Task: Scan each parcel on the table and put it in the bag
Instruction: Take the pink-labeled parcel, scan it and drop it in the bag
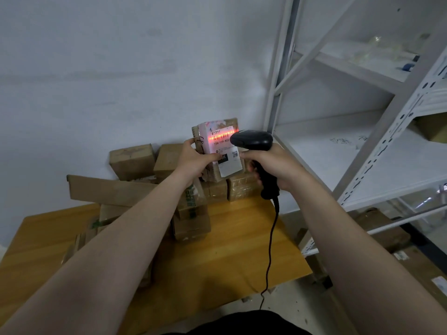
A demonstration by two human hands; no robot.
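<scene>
- Cardboard on the far left first – a long flat box (pixel 108 189) lies tilted across the heap, with one end poking out toward the wall.
- Under and behind it is a pile of taped brown parcels (pixel 133 160), pushed back against the white wall on the wooden table (pixel 229 250). A few of them have green-printed tape.
- The left hand (pixel 193 160) is raised above the pile. Its fingers are curled round the left side of a small parcel (pixel 217 147) and the thumb lies across the front.
- That parcel is held up in the air, upright, off the table and above the pile, with its label side facing the camera.
- Its white shipping label (pixel 229 165) covers most of that face. You can read "15H-159-A03" on it, and there's a QR code lower right.
- A red scan line (pixel 219 137) glows straight across the barcode near the top of the label.
- The black handheld barcode scanner (pixel 252 140) has its head right at the parcel's upper right corner. Can't tell if they actually touch.
- The right hand (pixel 273 168) is wrapped round the scanner's handle, fingers folded tight on it.
- A black cable (pixel 270 238) hangs from the handle, down past the table's right edge toward the floor.
- Pale metal shelving (pixel 362 146) fills the right side – there are more brown boxes (pixel 384 228) on the floor beneath it.
</scene>
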